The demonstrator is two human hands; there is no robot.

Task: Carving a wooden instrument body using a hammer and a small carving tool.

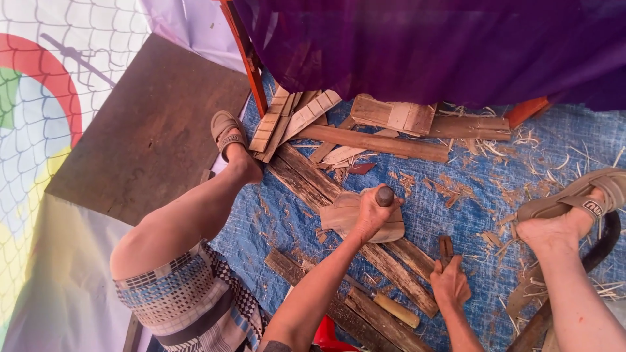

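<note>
Fingers of the left hand are clamped round a dark tool handle, pressed onto a flat curved wood piece. Just right of that piece, the right hand is closed on a small wooden block. Shavings are scattered beyond it on the blue tarp; shaping seems partly done.
</note>
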